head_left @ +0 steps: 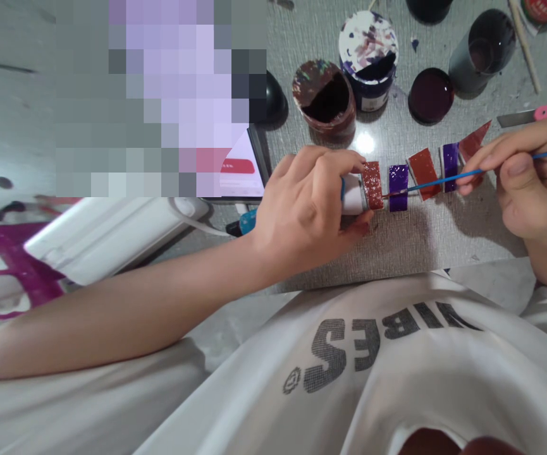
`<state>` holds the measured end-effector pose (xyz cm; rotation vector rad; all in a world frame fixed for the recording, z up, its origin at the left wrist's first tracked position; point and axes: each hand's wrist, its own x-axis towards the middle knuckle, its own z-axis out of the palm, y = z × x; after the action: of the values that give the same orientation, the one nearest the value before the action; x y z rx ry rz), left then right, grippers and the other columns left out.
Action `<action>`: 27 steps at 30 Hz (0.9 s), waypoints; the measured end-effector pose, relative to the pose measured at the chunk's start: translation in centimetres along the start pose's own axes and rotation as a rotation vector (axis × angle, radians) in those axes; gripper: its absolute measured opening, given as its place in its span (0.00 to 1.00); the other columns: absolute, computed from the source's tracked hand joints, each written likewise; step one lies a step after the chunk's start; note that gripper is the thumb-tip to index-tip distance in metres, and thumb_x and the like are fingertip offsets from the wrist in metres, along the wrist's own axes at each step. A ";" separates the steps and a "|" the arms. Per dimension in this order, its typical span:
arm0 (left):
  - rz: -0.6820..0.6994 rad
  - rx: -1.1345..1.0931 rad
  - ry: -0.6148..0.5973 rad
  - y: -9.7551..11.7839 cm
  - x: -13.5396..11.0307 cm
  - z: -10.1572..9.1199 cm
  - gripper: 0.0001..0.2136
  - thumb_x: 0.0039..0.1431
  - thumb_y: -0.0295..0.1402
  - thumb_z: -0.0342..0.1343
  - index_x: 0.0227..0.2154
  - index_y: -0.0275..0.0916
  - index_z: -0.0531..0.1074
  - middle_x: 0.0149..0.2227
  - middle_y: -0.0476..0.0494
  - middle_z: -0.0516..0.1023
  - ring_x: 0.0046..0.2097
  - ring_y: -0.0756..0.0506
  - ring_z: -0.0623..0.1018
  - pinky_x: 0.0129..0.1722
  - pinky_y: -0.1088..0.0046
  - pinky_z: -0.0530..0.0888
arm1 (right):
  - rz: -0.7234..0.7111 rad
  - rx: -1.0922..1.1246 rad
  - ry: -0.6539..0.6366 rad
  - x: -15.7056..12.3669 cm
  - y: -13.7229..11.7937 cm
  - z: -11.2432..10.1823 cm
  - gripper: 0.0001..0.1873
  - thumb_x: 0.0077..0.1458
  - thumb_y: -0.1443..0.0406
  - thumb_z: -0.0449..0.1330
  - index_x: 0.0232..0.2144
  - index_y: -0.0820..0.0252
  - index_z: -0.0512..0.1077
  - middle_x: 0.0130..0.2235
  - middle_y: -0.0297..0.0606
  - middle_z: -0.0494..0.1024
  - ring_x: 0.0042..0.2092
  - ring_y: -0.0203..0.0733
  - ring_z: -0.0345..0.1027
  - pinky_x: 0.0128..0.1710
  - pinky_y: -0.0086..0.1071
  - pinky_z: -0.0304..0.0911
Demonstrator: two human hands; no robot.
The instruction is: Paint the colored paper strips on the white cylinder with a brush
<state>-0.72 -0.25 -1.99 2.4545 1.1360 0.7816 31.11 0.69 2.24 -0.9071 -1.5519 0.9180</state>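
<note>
My left hand (312,205) is closed around the white end of a painted piece (355,193) on the grey table. A row of small red and purple painted segments (399,188) runs to the right from it, starting with a glossy red segment (373,184). My right hand (524,180) pinches a thin blue paintbrush (448,180), whose tip touches the purple segment beside the red one.
Open paint jars stand behind: a dark red one (325,101), a purple one with a smeared lid (368,57), a dark lid (430,95) and a grey cup (482,54). A pink-handled knife (539,115) lies at the right. A phone (245,170) and white box (112,234) sit left.
</note>
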 end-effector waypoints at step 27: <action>0.011 0.039 -0.029 0.4 0.4 -0.5 0.31 0.68 0.41 0.67 0.68 0.49 0.59 0.60 0.36 0.84 0.58 0.30 0.86 0.52 0.46 0.82 | 0.009 0.039 -0.017 -0.1 -0.4 0.3 0.07 0.71 0.60 0.72 0.42 0.56 0.90 0.33 0.34 0.88 0.27 0.37 0.80 0.21 0.29 0.76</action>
<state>-0.56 -0.11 -1.28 2.4979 1.1383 0.7314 30.81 0.37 2.51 -0.8808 -1.5400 0.9611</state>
